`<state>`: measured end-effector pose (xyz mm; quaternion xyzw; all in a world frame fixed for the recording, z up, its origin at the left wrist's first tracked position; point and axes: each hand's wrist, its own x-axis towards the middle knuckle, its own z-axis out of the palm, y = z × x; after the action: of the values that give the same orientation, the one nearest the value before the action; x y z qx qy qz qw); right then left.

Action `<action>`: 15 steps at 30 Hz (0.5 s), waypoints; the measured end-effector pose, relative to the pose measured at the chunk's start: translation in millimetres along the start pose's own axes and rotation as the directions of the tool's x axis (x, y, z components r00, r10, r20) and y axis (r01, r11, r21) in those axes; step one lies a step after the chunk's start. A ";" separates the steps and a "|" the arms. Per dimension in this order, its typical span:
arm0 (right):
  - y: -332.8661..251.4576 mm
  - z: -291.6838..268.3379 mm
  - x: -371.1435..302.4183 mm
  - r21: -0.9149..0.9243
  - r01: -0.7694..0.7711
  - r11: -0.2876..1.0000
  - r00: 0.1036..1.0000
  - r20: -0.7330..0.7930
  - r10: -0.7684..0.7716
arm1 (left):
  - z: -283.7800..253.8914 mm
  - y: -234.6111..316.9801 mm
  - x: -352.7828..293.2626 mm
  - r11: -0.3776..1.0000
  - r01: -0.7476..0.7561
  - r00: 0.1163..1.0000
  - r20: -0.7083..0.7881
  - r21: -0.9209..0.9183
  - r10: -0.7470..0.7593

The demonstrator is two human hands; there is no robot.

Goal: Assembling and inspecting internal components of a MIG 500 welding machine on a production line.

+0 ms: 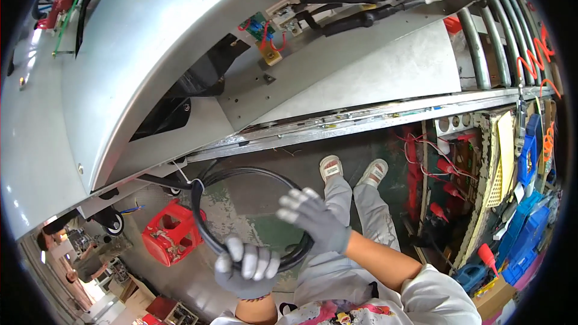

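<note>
A thick black cable [253, 170] hangs in a large loop of several turns below the metal frame's edge. My left hand [247, 268], in a grey glove with pale fingertips, is closed around the loop's lower part. My right hand [319, 222], gloved alike, lies against the loop's right side with its fingers stretched out toward the upper left. A white cable tie [197, 183] binds the turns at the upper left of the loop. From there the cable runs under the large light-grey metal housing [114, 42].
A red plastic stool [171, 233] stands on the floor left of the loop, near a caster wheel [112, 221]. Wiring and a small circuit board [259, 27] sit inside the housing. Metal rollers [481, 48], red-handled tools and blue bins [527, 244] are at right. People work at far lower left.
</note>
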<state>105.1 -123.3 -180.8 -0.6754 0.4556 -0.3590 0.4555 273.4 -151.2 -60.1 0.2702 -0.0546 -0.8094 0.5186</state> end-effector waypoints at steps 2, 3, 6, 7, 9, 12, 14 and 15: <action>7.3 16.4 -7.4 0.039 0.124 0.991 0.989 0.077 -0.127 | 6.1 10.4 -0.8 0.998 -0.016 0.997 0.072 -0.059 0.020; 6.4 19.7 -7.1 0.031 0.130 0.991 0.988 0.075 -0.132 | 13.9 19.5 -2.1 0.997 -0.033 0.993 0.113 -0.069 0.040; 14.2 29.1 -10.9 0.033 0.110 0.993 0.987 -0.121 -0.105 | 22.4 24.6 5.4 0.984 -0.118 0.968 0.205 -0.136 0.144; 12.9 31.0 -13.4 0.221 0.126 0.967 0.980 -0.177 -0.087 | 15.0 20.8 3.6 0.982 -0.129 0.958 0.239 -0.138 0.159; 1.9 19.3 -7.0 0.443 0.196 0.875 0.942 -0.331 -0.044 | 8.3 7.9 12.6 0.939 -0.199 0.945 0.307 0.279 0.109; -26.9 -17.2 -18.8 0.722 0.008 0.691 0.958 -0.204 0.202 | 5.3 -25.9 27.8 -0.066 -0.353 0.935 0.348 0.933 -0.075; -42.8 -35.1 -23.2 0.733 -0.018 0.680 0.958 -0.183 0.222 | -11.6 -38.6 23.5 -0.499 -0.405 0.898 0.232 0.766 -0.373; -59.9 -51.1 -20.9 0.825 -0.192 0.532 0.900 -0.068 0.430 | -28.6 -43.4 12.7 -0.475 -0.378 0.926 0.309 0.795 -0.218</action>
<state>69.6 -108.1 -109.0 -0.2502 0.4146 -0.5229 0.7015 248.3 -137.0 -105.1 0.4279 -0.8309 -0.3474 0.0762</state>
